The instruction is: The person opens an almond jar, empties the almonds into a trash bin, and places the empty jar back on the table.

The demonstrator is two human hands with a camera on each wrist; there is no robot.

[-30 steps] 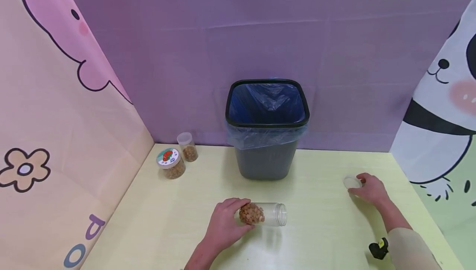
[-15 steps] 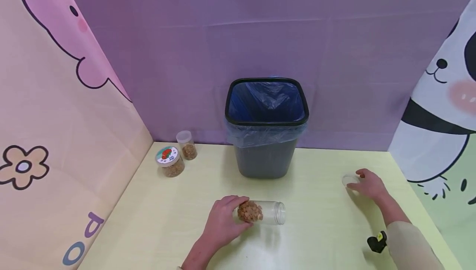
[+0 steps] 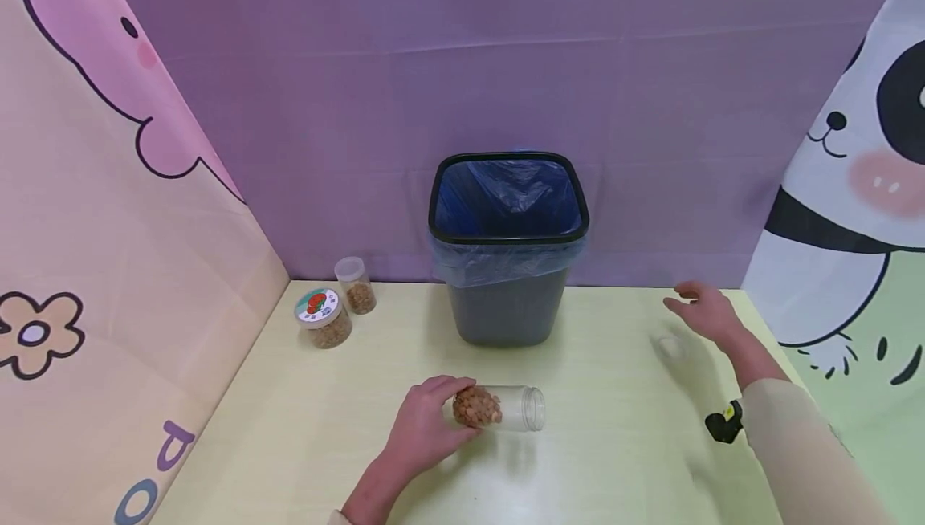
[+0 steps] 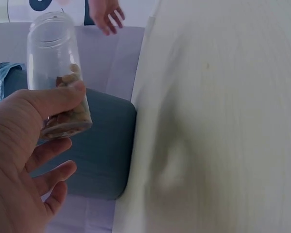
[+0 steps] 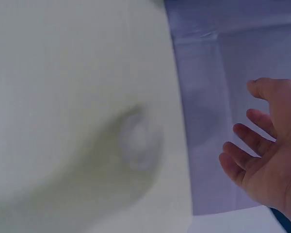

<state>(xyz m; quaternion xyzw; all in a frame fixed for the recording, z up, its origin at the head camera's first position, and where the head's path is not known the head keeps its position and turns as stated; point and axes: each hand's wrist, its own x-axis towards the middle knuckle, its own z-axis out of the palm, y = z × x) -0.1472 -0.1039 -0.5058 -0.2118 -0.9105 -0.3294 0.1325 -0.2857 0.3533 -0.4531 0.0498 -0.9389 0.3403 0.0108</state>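
My left hand [image 3: 422, 433] grips the base end of a clear plastic jar [image 3: 516, 409], thumb on one side and fingers on the other. The jar is held sideways above the table, its uncapped threaded mouth facing right. Small brown pieces [image 3: 477, 408] are gathered near its base, as the left wrist view also shows. Over the table's right side, my right hand [image 3: 708, 315] holds nothing; its fingers [image 5: 254, 141] are spread and loosely bent in the right wrist view. Below that hand, a pale translucent round lid [image 5: 138, 141] lies on the table, blurred and in the hand's shadow.
A grey bin [image 3: 506, 308] with a blue liner and black rim stands at the table's back middle. At the back left are a wide jar with a printed lid [image 3: 318, 305] and a slim capped jar [image 3: 356, 286]. A black device [image 3: 724, 422] shows at the right wrist.
My right hand has let go of the lid and lifted up and away toward the back, leaving the lid on the table. The left hand keeps hold of the jar almost unmoved.
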